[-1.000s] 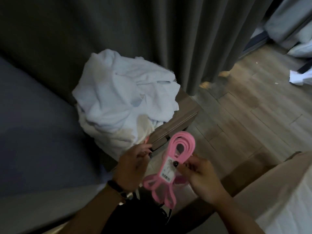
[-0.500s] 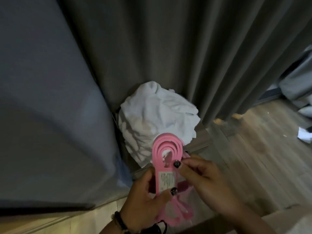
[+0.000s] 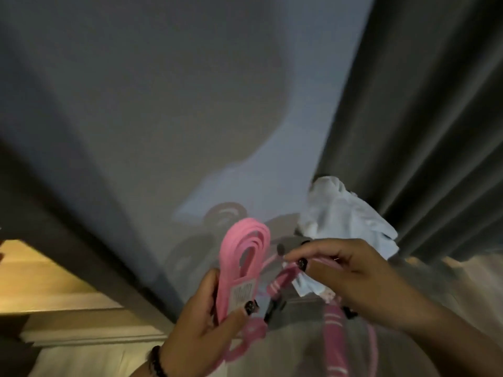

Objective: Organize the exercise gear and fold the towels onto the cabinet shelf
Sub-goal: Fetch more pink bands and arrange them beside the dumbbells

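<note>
My left hand grips a coiled pink resistance band with a paper label, held upright in front of me. My right hand pinches a darker pink striped item, apparently a jump rope handle, with a pink cord trailing down by a second striped handle. Behind my right hand lies a crumpled heap of white towels at the foot of the curtain. The surface under the towels is hidden.
A grey wall fills the upper left. A dark grey curtain hangs on the right. A pale wooden ledge shows at lower left. The picture is blurred by motion.
The view has swung left and upward, so the towels now sit at the right. My left hand alone holds the band; my right hand has moved off it and pinches the striped pink item.
</note>
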Available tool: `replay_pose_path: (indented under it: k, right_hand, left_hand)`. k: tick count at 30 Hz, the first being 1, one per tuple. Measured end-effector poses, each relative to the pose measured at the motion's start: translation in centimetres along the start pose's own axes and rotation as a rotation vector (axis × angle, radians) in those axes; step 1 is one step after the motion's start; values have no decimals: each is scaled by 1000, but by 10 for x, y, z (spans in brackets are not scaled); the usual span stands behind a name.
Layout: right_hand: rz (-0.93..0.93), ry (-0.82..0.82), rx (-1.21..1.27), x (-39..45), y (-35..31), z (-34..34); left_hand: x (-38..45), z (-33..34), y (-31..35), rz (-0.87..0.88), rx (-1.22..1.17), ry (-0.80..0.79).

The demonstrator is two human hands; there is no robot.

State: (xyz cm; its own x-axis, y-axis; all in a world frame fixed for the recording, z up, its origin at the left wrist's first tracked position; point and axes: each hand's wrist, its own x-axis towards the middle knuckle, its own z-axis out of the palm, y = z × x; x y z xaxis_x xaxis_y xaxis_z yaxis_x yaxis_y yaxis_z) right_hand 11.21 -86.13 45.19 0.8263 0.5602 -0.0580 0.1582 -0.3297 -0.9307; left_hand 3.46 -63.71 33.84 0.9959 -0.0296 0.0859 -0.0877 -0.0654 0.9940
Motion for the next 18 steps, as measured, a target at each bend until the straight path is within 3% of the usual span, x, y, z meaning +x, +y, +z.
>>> replay_pose_path:
  k: [6,9,13,18]
  right_hand:
    - [-15,-318,-42,49,-60,69]
    - [-64,-445,-45,78,-83,118]
    - [-103,-617,58,119,-108,187]
    - [-157,-791,63,164,-132,286]
  left_hand:
    - [-30,-71,22,43,-58,170]
    - [-57,-111,28,-17,-64,298]
    - [-84,-161,40,-109,-108,622]
    - [-116,-225,42,-173,-125,888]
